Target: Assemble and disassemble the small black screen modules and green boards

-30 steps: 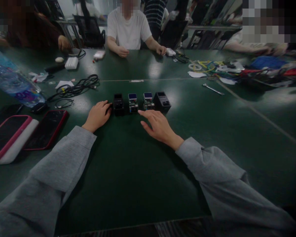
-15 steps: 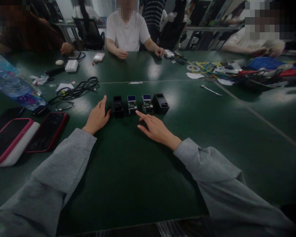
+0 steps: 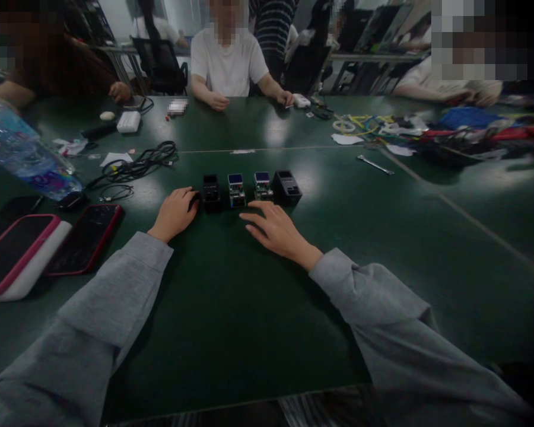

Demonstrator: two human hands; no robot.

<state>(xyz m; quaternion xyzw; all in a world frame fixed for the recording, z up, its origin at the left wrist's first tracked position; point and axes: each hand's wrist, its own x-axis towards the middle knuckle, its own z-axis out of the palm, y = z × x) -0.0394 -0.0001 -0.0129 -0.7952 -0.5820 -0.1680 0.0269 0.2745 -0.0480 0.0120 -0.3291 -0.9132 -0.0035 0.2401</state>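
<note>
A row of small devices stands in front of me: a black case (image 3: 211, 193) at the left, two circuit boards with little screens, one left (image 3: 237, 191) and one right (image 3: 263, 187), and a second black case (image 3: 288, 187) at the right end. Just left of the first case rests my left hand (image 3: 173, 214), fingers loosely bent and holding nothing; whether a fingertip touches the case I cannot tell. My right hand (image 3: 276, 230) lies in front of the boards, its fingers apart and nothing in them. Its upper finger is close to the right board's lower edge.
At the left lie phones, one in a red case (image 3: 86, 240), beside a plastic bottle (image 3: 33, 157) and black cables (image 3: 137, 163). A wrench (image 3: 375, 165) and a heap of coloured cables (image 3: 467, 130) are on the right. People sit across the green table (image 3: 231, 332).
My left index finger has come down from pointing upward, and the left fingers are now bent. The right index finger has drawn back from the left board, and the right fingers have spread.
</note>
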